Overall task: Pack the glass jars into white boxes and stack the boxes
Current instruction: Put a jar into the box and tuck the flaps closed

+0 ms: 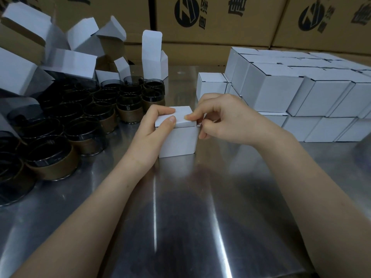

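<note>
A small white box (179, 140) stands on the steel table (200, 207) in the middle. My left hand (154, 129) grips its left side, with thumb and forefinger lying on the lid. My right hand (218, 117) pinches the lid's right edge, fingers curled over the top corner. The lid lies almost flat on the box. Whatever is inside the box is hidden. Several dark glass jars (66, 121) with brown bands crowd the table's left. A two-layer stack of closed white boxes (301, 93) fills the right.
Open, empty white boxes (70, 61) lie piled at the back left, and one tall open box (153, 57) stands upright behind the jars. A single closed box (210, 85) sits just left of the stack. Large brown cartons (220, 23) wall off the back.
</note>
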The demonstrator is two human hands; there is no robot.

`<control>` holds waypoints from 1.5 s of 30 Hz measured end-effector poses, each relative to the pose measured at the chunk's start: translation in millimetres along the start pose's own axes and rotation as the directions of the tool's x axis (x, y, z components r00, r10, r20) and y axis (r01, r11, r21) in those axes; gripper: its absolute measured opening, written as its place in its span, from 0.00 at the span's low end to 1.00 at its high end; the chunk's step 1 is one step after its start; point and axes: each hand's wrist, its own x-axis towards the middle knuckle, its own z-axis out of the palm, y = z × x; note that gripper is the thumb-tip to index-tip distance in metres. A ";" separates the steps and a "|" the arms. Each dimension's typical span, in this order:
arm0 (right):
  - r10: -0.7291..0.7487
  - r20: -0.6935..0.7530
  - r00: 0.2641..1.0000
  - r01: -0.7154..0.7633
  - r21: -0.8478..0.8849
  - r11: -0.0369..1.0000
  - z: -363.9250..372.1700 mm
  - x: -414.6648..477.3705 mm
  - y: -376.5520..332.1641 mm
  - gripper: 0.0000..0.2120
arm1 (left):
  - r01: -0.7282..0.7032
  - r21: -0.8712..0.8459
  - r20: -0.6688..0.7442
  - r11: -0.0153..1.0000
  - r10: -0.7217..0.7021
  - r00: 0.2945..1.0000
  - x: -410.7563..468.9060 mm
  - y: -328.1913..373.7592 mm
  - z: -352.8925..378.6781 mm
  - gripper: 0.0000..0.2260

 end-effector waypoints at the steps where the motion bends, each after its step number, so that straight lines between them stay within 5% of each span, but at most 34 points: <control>1: 0.001 0.005 1.000 -0.001 -0.003 1.000 -0.1 0.0 -0.8 0.16 | 0.003 0.001 0.001 1.000 -0.003 1.000 0.0 -0.2 0.1 0.13; 17: 0.073 0.016 0.997 -0.073 -0.006 0.997 1.8 -1.1 0.8 0.13 | 0.020 -0.011 0.009 1.000 -0.020 1.000 0.4 -2.0 -0.7 0.09; 24: 0.078 -0.047 0.996 -0.075 0.064 0.995 10.3 2.3 7.7 0.09 | 0.028 -0.111 0.023 0.993 -0.026 0.999 2.2 -3.8 -1.4 0.20; 27: 0.099 -0.009 0.995 -0.097 0.114 0.989 15.7 4.3 13.3 0.15 | 0.061 -0.170 0.010 0.984 -0.060 0.998 3.0 -7.0 -1.9 0.26; 32: 0.235 0.009 0.972 -0.217 0.418 0.882 19.3 7.7 18.5 0.25 | 0.114 -0.231 0.030 0.966 -0.110 0.993 5.1 -9.4 -2.9 0.28; 37: 0.365 0.111 0.924 -0.337 0.686 0.645 26.3 13.0 24.3 0.31 | 0.123 -0.269 0.024 0.955 -0.121 0.992 5.9 -8.1 -1.2 0.28; 41: 0.398 0.144 0.906 -0.368 0.732 0.573 27.4 17.1 23.0 0.27 | 0.113 -0.278 -0.002 0.954 -0.119 0.993 6.7 -8.1 2.3 0.25; 45: 0.395 0.128 0.910 -0.364 0.702 0.612 24.8 12.4 20.1 0.20 | 0.131 -0.268 -0.013 0.954 -0.140 0.990 6.4 -6.4 3.9 0.26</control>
